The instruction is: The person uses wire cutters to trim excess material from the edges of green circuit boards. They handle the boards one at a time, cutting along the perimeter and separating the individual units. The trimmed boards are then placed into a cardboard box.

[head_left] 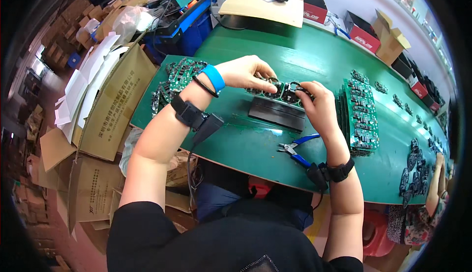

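My left hand (250, 73), with a blue wristband above it, is closed on the left part of a green circuit board (285, 94) crowded with black parts. The board's right end is pinched between the fingers of my right hand (318, 102). Small dark loops stand up from the board between my hands; my fingers hide much of its detail. Just on the near side of the board lies a long black block (276, 114). A pair of blue-handled cutters (295, 150) rests with open jaws on the green table (236, 144), nearer to me.
A tall stack of circuit boards (361, 117) stands on the right. More boards (182, 73) are heaped on the left. Black assembled pieces (414, 168) lie far right, near another person's hands (437, 173). Cardboard boxes (115, 107) flank the table's left side.
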`<action>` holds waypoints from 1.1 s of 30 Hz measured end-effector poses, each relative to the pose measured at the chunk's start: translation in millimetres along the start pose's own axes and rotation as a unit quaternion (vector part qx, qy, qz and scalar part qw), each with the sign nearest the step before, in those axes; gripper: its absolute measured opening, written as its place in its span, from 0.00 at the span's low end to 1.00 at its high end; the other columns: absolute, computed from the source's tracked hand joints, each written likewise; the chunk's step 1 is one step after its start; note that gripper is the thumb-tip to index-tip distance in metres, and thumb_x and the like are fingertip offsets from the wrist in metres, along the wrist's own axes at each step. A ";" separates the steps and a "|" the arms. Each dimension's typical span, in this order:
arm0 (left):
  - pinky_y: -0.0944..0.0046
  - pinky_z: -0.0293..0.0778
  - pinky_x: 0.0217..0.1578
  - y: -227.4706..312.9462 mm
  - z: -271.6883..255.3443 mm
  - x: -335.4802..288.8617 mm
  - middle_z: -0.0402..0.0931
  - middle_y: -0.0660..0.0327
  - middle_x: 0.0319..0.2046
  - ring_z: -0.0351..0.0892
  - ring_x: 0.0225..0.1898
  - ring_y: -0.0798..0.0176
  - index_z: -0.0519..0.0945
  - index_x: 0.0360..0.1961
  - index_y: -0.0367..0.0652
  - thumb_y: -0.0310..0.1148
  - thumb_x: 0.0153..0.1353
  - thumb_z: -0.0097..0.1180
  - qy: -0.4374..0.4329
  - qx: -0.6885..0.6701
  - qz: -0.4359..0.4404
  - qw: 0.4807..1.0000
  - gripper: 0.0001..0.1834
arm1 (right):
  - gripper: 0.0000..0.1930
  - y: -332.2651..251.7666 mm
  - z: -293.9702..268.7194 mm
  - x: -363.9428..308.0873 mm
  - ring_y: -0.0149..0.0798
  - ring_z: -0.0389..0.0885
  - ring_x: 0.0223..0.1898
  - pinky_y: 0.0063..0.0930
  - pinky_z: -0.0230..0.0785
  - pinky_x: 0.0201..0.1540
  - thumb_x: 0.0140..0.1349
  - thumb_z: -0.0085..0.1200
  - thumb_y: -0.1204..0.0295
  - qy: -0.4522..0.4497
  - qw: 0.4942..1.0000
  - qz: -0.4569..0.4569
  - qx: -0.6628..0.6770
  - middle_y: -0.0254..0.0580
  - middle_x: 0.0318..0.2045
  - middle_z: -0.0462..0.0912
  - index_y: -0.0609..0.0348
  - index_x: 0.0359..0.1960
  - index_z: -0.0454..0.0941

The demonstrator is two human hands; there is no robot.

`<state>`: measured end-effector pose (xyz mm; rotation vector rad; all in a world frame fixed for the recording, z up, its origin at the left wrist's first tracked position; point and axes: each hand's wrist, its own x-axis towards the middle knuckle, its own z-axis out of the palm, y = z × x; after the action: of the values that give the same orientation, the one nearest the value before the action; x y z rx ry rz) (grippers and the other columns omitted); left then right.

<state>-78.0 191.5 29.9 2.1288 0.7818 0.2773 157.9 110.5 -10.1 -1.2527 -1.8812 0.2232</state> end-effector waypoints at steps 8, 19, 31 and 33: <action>0.67 0.74 0.37 -27.2 11.8 12.9 0.81 0.61 0.33 0.75 0.33 0.71 0.80 0.45 0.33 0.39 0.62 0.60 0.077 0.005 0.081 0.994 0.18 | 0.09 7.6 9.2 6.0 0.51 0.79 0.36 0.39 0.72 0.39 0.57 0.58 0.69 0.000 0.998 0.019 -0.064 0.47 0.32 0.79 0.62 0.35 0.81; 0.70 0.67 0.28 -84.7 -25.6 80.6 0.81 0.65 0.27 0.71 0.27 0.74 0.85 0.37 0.38 0.50 0.59 0.62 0.089 0.011 -0.093 0.992 0.22 | 0.15 49.5 36.5 54.6 0.52 0.81 0.39 0.39 0.73 0.45 0.46 0.60 0.64 -0.024 0.985 0.143 -0.096 0.52 0.34 0.81 0.62 0.32 0.82; 0.70 0.64 0.29 -47.1 -65.6 63.6 0.78 0.67 0.23 0.70 0.26 0.73 0.83 0.28 0.42 0.46 0.49 0.72 0.298 -0.164 -0.100 0.935 0.18 | 0.09 -13.5 -15.4 -8.6 0.46 0.78 0.30 0.34 0.72 0.34 0.43 0.62 0.79 -0.038 0.987 -0.139 0.064 0.44 0.26 0.78 0.61 0.27 0.76; 0.70 0.64 0.29 -39.1 -65.3 85.8 0.78 0.67 0.24 0.70 0.26 0.72 0.84 0.30 0.42 0.47 0.47 0.73 0.301 -0.175 -0.075 0.935 0.19 | 0.09 -15.8 -19.9 -16.6 0.46 0.80 0.31 0.34 0.73 0.34 0.44 0.62 0.79 -0.037 0.988 -0.122 0.081 0.43 0.28 0.80 0.61 0.29 0.77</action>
<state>-57.0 304.2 34.7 1.6383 1.1371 0.9427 163.9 83.4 2.2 -0.9061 -2.0166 0.2883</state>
